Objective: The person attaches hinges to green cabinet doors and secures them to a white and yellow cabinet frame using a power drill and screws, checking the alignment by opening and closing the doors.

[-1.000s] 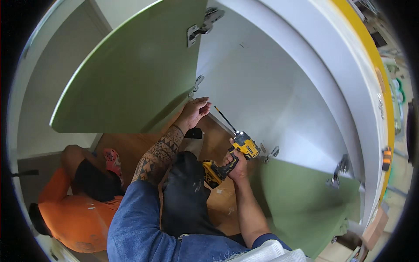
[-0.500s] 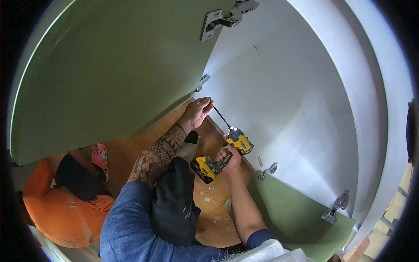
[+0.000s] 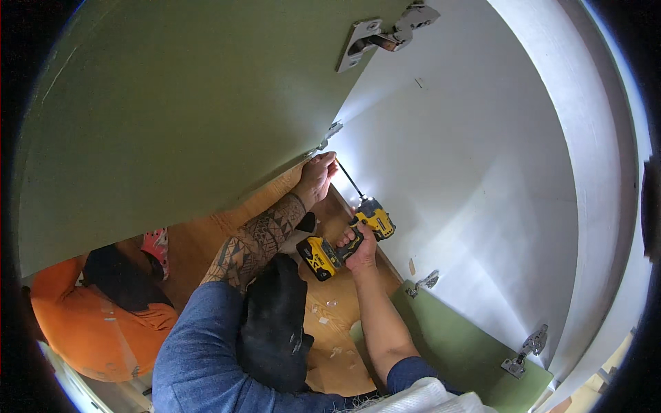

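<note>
My right hand [image 3: 361,246] is wrapped around the grip of a yellow and black cordless impact driver [image 3: 376,219], whose small lights are lit. From its nose a long thin driver bit [image 3: 351,180] slants up and left to the fingertips of my left hand [image 3: 318,177]. Those fingers are pinched at the bit's tip, by the edge of a white cabinet panel [image 3: 468,158]. Whatever they grip there is hidden. Just above them is a metal hinge [image 3: 330,135], where a green door [image 3: 186,117] meets the panel.
A larger hinge [image 3: 385,38] joins the green door above. Lower right, two hinges [image 3: 423,283] [image 3: 527,352] sit along another green panel [image 3: 461,337]. Someone in orange clothing [image 3: 89,323] is at the lower left. Small clear scraps [image 3: 323,320] lie on the wooden surface [image 3: 330,292].
The view has shifted slightly, moving the door and hinges in the picture. The driver has come a little nearer to my left hand, and the bit's tip remains at my left fingertips.
</note>
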`<state>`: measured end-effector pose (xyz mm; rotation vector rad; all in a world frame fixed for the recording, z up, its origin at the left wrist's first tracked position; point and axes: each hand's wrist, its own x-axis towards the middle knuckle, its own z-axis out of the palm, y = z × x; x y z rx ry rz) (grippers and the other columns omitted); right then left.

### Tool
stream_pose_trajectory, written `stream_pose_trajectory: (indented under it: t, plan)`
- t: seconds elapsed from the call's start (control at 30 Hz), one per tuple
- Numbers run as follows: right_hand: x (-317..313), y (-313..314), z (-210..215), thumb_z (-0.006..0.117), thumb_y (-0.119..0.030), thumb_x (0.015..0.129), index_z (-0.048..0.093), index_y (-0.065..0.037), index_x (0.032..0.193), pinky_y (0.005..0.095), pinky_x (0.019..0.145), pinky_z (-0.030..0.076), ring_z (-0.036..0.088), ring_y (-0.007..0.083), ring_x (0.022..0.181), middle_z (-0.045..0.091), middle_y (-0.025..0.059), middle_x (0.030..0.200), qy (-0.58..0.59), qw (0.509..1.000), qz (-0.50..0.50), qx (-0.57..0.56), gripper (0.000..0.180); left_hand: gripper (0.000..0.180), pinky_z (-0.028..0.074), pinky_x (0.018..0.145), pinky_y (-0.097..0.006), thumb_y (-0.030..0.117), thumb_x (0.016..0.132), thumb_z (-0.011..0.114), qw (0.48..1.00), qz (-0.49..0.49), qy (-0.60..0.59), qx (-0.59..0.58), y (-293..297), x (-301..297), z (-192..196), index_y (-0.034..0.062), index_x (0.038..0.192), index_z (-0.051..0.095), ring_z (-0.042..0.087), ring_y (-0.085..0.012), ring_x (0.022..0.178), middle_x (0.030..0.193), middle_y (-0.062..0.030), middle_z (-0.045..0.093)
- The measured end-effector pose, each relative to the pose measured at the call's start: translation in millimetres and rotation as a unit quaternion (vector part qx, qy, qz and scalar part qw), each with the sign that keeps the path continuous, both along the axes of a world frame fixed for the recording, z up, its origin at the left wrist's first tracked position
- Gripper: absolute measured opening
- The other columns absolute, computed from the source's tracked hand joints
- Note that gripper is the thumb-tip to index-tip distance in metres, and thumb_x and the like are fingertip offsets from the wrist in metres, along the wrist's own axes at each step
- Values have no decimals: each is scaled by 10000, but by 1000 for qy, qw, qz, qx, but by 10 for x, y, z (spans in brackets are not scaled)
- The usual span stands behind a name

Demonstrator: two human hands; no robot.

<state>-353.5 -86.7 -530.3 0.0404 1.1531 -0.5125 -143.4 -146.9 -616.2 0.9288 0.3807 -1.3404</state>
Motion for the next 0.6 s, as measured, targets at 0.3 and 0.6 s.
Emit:
stream_pose_trajectory:
  t: [0.3, 0.6]
  plan:
    - [133, -145, -49, 640, -310, 940, 606, -224, 1416, 309, 592, 437, 484, 131, 600, 466, -36, 662, -6, 1000, 9, -10, 484, 492, 322, 621, -199, 218, 1025, 675, 999, -26, -16, 39, -52, -249, 130, 210, 1496, 533, 348, -41, 676, 929, 101, 403]
    - [336, -319, -186, 675, -288, 932, 628, -230, 1404, 306, 580, 450, 485, 126, 579, 473, -42, 648, -33, 999, 2, -6, 478, 558, 323, 647, -225, 168, 1017, 682, 997, 45, 59, 32, -228, -227, 116, 288, 1525, 484, 352, -51, 692, 913, 97, 391]
